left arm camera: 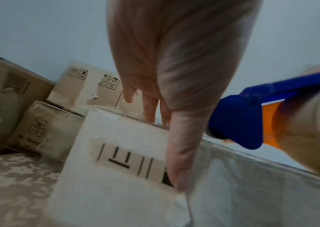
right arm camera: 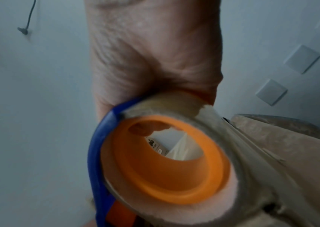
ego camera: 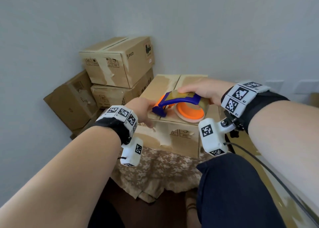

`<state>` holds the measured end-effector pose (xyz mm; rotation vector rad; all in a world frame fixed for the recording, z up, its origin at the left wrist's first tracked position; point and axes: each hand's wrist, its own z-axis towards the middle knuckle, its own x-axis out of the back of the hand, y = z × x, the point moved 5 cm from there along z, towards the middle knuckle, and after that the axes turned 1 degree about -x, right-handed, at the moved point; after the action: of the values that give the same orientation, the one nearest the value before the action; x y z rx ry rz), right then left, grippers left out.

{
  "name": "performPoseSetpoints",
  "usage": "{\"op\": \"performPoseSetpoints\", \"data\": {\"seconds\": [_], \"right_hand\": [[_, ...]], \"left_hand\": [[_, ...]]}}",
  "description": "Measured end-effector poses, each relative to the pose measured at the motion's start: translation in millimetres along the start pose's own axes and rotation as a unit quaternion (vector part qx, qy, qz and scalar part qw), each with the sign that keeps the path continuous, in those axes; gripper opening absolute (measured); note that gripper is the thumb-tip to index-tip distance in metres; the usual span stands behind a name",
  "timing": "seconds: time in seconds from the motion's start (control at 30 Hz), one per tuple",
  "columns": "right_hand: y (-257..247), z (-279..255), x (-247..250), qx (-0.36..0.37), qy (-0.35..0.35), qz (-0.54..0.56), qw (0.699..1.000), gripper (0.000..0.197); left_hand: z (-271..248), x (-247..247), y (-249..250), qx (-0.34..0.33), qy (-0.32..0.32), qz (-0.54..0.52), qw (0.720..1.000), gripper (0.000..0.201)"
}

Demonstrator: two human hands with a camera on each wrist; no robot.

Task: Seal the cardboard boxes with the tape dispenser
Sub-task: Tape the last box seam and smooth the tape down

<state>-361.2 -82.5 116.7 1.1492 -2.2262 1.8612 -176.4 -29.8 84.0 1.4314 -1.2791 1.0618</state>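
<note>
Pale grey walls are framing a corner where stacked boxes (ego camera: pixel 119 62) are sitting behind a patterned cloth (ego camera: pixel 155 167) that is covering the table. From the head view, the cardboard box (ego camera: pixel 174 96) being sealed is standing on that cloth, its centre seam running away from the person. The right hand (ego camera: pixel 203 91) is wrapping its fingers round the tape dispenser (ego camera: pixel 179 105), blue frame on top and orange hub beneath, with the nose sitting at the near edge of the lid. The left hand (ego camera: pixel 143 110) is bracing that near edge just beside the nose.

Seen from the left wrist, the fingers (left arm camera: pixel 151 110) are lying fairly straight over the top edge while the thumb (left arm camera: pixel 180 153) is pressing flat on the front face, holding nothing.

Seen from the right wrist, the palm is closing over the tape roll (right arm camera: pixel 203 110), one fingertip showing through the orange hub (right arm camera: pixel 165 161).

By my reading, the strip is being anchored at the near edge. Next, the dispenser probably needs drawing along the seam to the far edge with steady downward pressure, the box held firm.
</note>
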Motion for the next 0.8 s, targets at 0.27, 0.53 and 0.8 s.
{"op": "performPoseSetpoints", "data": {"seconds": [0.27, 0.53, 0.8], "right_hand": [[0, -14, 2, 0.008, -0.035, 0.031, 0.999, 0.022], [10, -21, 15, 0.039, -0.019, -0.048, 0.998, 0.022], [16, -13, 24, 0.032, -0.006, -0.042, 0.999, 0.045]], "left_hand": [[2, 2, 5, 0.041, -0.004, 0.069, 0.997, 0.05], [11, -1, 6, -0.016, -0.069, 0.118, 0.99, 0.093], [7, 5, -17, 0.064, -0.071, -0.327, 0.94, 0.041]]}}
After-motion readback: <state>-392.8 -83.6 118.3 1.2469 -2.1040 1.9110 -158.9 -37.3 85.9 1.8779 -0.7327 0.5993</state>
